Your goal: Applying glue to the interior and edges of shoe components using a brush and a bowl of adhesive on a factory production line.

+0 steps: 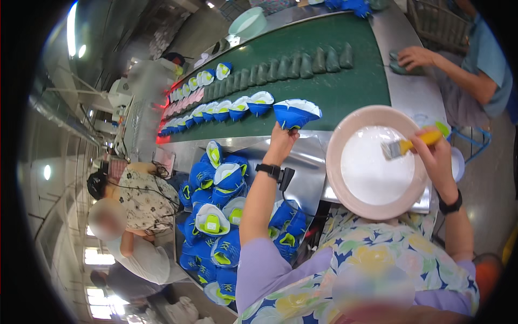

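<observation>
My left hand [283,141] grips a blue shoe upper [295,114] with a white inside, held at the near edge of the green conveyor belt [356,94]. In my right hand [435,157] is a paintbrush [413,143] with a yellow handle, its bristles over a wide pinkish basin [345,189]. White liquid [372,175] fills much of the basin. To the left of my left forearm lies a heap of blue shoe uppers [226,178] with lime-green tongues and linings.
On the belt stand rows of blue uppers [222,110] and dark shoe lasts [294,66], with pink pieces among them. Across at the right, a person's hand [415,57] touches a dark last. A pale green basin [248,22] sits beyond the belt. Other people sit at the left.
</observation>
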The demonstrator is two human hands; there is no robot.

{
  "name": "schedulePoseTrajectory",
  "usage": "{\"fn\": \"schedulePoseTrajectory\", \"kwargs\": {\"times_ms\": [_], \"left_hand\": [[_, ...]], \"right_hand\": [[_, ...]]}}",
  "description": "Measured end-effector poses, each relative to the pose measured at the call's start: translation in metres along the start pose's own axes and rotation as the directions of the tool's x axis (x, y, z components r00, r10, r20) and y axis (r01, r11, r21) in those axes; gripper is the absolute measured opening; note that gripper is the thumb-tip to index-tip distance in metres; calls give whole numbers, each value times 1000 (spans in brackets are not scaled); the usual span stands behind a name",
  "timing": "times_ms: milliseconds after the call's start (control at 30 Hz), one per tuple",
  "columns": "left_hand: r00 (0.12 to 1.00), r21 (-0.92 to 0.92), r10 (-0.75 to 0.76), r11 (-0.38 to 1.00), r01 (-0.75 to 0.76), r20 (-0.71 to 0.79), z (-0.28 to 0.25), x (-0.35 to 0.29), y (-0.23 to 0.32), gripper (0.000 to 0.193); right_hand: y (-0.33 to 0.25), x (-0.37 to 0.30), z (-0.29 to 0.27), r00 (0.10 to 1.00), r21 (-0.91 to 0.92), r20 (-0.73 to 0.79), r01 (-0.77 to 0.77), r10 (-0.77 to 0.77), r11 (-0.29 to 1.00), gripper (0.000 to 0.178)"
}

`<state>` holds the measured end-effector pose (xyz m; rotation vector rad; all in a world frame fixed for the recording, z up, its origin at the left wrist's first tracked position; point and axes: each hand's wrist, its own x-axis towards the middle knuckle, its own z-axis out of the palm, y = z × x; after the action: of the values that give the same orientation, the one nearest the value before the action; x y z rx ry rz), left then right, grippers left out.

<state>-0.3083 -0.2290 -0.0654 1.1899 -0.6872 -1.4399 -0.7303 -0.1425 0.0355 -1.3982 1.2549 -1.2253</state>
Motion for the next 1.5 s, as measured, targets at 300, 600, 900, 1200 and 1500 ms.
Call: {"fn": "schedulePoseTrajectory", "kwargs": {"times_ms": [300, 600, 900, 1200, 1500], "left_hand": [[719, 747, 509, 665, 21, -474, -106, 110, 0, 71], [359, 453, 380, 196, 869, -853, -201, -129, 52, 85], [878, 925, 439, -380, -12, 192, -71, -101, -36, 21], [809, 878, 399, 21, -478, 431, -42, -99, -10, 37], [799, 757, -61, -286, -588, 598, -65, -152, -16, 49]], "right_hand": [[37, 0, -8, 997, -43, 50, -57, 59, 997, 9], [66, 11, -5, 976, -44, 202, -70, 78, 997, 12], [32, -17, 62, 825, -235, 564, 191, -27, 953, 9], [34, -39, 43, 806, -349, 591, 281, -23, 894, 12], [23, -25, 30, 944, -178, 322, 139, -75, 974, 16]]}}
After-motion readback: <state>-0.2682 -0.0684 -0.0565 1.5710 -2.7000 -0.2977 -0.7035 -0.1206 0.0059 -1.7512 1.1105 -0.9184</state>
